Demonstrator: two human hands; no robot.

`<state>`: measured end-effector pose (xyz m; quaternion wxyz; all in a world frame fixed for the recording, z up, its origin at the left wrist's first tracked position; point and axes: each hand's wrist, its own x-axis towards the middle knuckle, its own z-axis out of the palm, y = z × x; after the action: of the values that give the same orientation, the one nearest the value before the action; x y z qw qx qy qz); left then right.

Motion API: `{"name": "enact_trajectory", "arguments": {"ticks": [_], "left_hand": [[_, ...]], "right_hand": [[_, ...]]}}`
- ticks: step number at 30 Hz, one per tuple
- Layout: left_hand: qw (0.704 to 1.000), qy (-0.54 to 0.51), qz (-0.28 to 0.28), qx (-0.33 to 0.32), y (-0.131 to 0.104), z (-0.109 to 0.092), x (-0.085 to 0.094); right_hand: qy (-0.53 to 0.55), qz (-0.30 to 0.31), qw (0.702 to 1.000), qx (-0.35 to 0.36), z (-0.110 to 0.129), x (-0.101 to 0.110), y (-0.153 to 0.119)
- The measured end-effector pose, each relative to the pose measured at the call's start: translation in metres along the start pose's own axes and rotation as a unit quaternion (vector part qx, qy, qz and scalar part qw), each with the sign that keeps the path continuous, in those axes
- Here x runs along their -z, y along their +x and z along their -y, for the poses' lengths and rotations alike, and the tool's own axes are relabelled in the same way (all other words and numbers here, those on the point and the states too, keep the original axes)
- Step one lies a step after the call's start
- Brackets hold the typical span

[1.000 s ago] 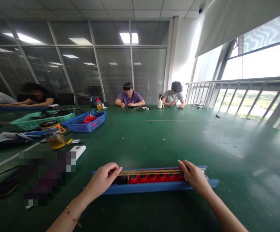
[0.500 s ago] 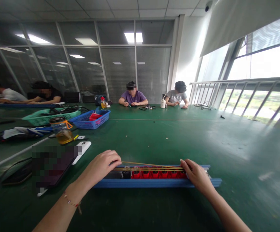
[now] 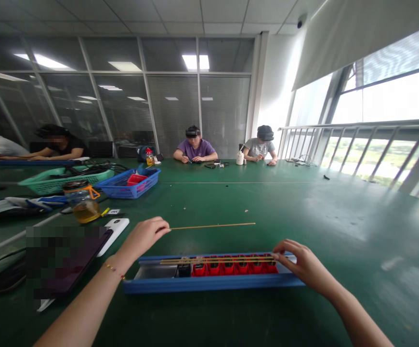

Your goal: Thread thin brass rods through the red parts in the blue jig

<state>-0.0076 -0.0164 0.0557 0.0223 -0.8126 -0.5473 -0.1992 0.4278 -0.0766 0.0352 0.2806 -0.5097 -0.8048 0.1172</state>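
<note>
My left hand (image 3: 146, 238) pinches one end of a thin wooden stick (image 3: 213, 226), which points right above the table behind a long blue trough (image 3: 209, 287). My right hand (image 3: 301, 262) is over the trough's right part, its thumb and fingertips closed on the right ends of several thin wooden sticks (image 3: 227, 261). These sticks lie lengthwise over a row of red block-shaped parts (image 3: 213, 269) in the trough. Left of the red row sits a black part (image 3: 184, 270), then a bare grey stretch of the trough floor.
To the left are a dark-screened device (image 3: 72, 262), a white phone-like object (image 3: 113, 235), and a jar of amber liquid (image 3: 84, 202). Farther back stand a blue basket (image 3: 130, 190) and a green basket (image 3: 46, 183). Several people sit around the green table (image 3: 202, 207).
My left hand has lifted one stick up and away from the trough, and its right end is now free. My right hand stays at the other sticks' ends. The view shifted slightly.
</note>
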Motion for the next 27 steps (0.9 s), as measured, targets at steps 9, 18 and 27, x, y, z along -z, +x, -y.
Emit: {"name": "enact_trajectory", "arguments": {"ticks": [9,18,27], "left_hand": [[0.992,0.007,0.121,0.032,0.022,0.005,-0.062],[0.993,0.009,0.114,0.025,0.016,0.009,-0.069],[0.992,-0.008,0.119,0.033,0.018,0.007,-0.069]], "right_hand": [[-0.033,0.097,0.995,-0.013,-0.007,0.004,0.008],[0.054,0.049,0.997,-0.037,-0.010,0.002,0.004],[0.110,-0.165,0.974,-0.110,-0.053,0.026,0.009]]}}
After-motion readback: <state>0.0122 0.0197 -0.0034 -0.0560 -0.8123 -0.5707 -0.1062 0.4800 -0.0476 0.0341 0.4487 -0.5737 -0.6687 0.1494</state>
